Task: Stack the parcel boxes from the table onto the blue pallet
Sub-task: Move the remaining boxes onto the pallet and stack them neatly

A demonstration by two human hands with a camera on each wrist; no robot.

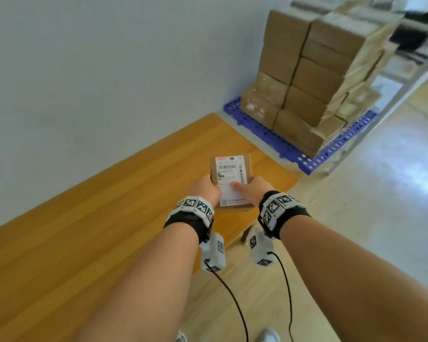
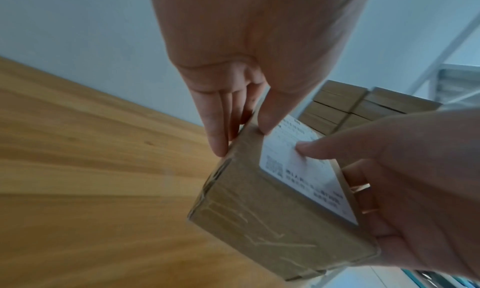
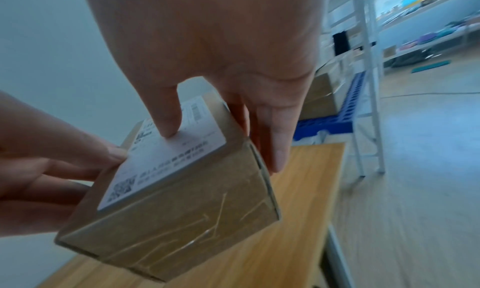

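A small brown parcel box (image 1: 230, 180) with a white shipping label is held in the air above the wooden table (image 1: 89, 238), near its far right corner. My left hand (image 1: 204, 187) grips its left side, thumb (image 2: 270, 116) on top and fingers down the side. My right hand (image 1: 256, 187) grips the right side, thumb (image 3: 166, 116) pressed on the label. The same box (image 2: 280, 206) fills both wrist views, tape across its near face (image 3: 182, 220). Beyond the table stands the blue pallet (image 1: 314, 160) with a tall stack of brown boxes (image 1: 307, 77).
A pale wall (image 1: 97, 70) runs along the table's left. White metal shelving (image 1: 391, 82) stands right behind the pallet; its upright (image 3: 369, 108) is close to the table's end. Light tiled floor (image 1: 381, 206) lies to the right. Cables hang from both wrist cameras.
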